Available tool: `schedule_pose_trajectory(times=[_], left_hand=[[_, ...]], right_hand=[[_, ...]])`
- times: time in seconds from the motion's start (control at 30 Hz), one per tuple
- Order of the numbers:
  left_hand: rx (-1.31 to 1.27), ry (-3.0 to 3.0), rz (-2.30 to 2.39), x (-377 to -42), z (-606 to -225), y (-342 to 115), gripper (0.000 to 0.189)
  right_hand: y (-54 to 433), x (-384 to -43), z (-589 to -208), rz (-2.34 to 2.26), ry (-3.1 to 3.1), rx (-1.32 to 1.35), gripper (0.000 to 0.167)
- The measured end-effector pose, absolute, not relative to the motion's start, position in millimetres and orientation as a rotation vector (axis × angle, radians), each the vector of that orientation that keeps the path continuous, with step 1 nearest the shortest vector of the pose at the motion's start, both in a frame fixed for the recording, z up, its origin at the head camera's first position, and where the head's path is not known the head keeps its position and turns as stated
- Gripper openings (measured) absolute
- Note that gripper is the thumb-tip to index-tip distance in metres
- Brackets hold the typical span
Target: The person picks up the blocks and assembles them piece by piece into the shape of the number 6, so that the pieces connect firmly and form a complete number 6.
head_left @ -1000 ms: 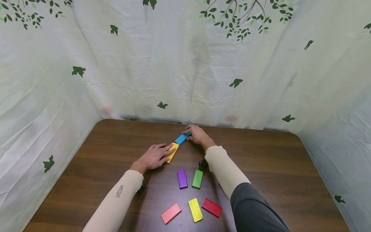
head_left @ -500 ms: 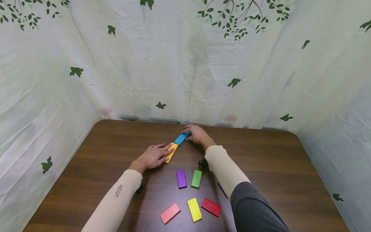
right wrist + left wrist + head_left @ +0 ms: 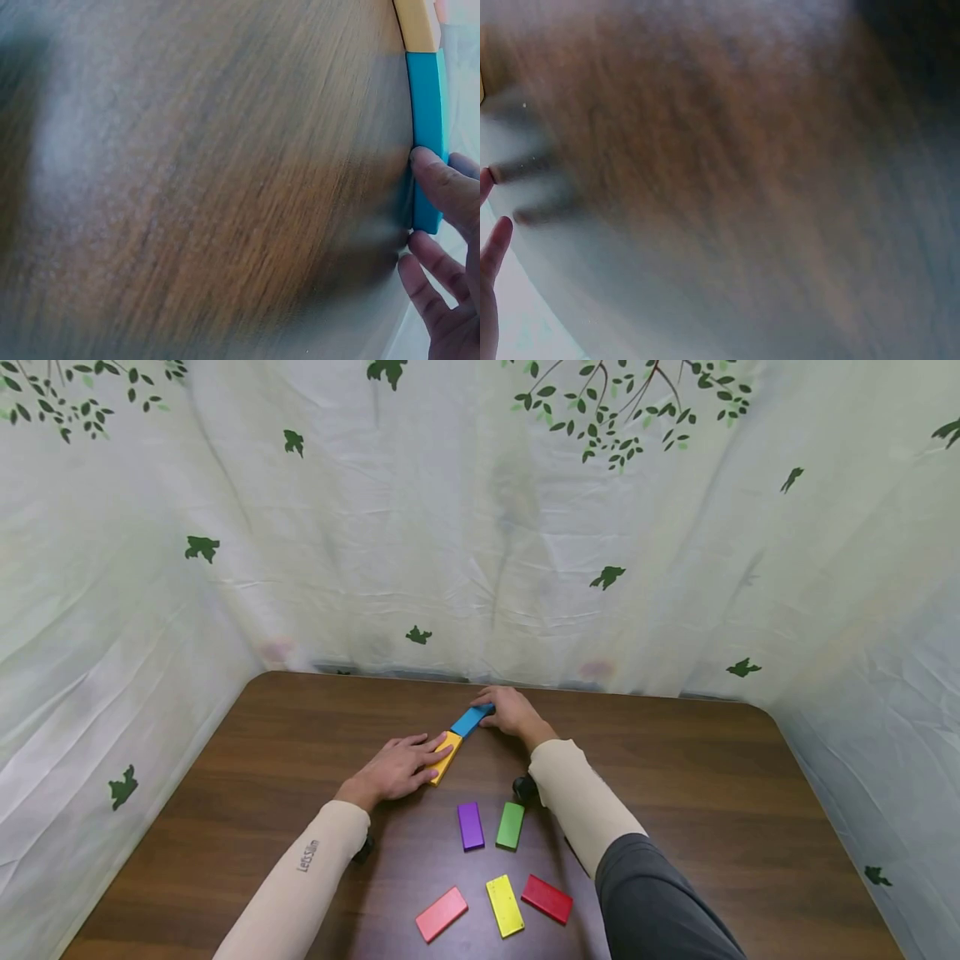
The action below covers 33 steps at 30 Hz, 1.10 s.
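Note:
Near the far edge of the table, an orange-yellow block (image 3: 447, 762) and a blue block (image 3: 469, 720) lie end to end in a slanting line. My left hand (image 3: 397, 766) rests on the orange-yellow block, its fingers spread and fairly straight across the top. At the far end of the blue block, my right hand (image 3: 512, 711) pinches it between thumb and index finger. In the right wrist view the blue block (image 3: 426, 97) meets the orange-yellow block (image 3: 416, 26) at its end, and the thumb (image 3: 439, 176) presses its side. Only some fingers (image 3: 491, 255) show in the left wrist view.
Nearer on the brown table (image 3: 300, 710) lie a purple block (image 3: 471, 827), a green block (image 3: 510, 826), a pink block (image 3: 442, 914), a yellow block (image 3: 505, 907) and a red block (image 3: 547, 899). A pale leaf-print curtain (image 3: 480, 527) hangs behind the far edge and at both sides.

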<state>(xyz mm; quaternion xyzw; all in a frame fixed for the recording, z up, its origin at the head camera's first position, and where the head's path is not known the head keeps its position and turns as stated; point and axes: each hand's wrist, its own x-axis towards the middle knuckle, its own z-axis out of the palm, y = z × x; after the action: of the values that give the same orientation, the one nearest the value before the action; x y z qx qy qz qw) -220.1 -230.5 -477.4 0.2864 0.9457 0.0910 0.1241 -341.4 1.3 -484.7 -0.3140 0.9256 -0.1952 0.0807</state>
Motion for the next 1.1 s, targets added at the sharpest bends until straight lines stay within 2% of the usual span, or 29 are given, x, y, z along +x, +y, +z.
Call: schedule_pose_trajectory(times=[0.33,0.7,1.1], left_hand=[[0.854,2.764,0.275,-220.2,-479.3,-227.8,0.053],[0.876,2.725,0.316,-222.2,-475.4,-229.5,0.052],[0.836,2.742,0.324,-223.8,-472.7,-230.6,0.053]], right_hand=[[6.7,-340.4,-484.8,-0.571,2.767,-0.937,0.04],[18.8,-333.1,-474.4,-0.741,2.763,-0.886,0.056],[28.8,-308.9,-467.8,-0.879,2.746,-0.915,0.051]])
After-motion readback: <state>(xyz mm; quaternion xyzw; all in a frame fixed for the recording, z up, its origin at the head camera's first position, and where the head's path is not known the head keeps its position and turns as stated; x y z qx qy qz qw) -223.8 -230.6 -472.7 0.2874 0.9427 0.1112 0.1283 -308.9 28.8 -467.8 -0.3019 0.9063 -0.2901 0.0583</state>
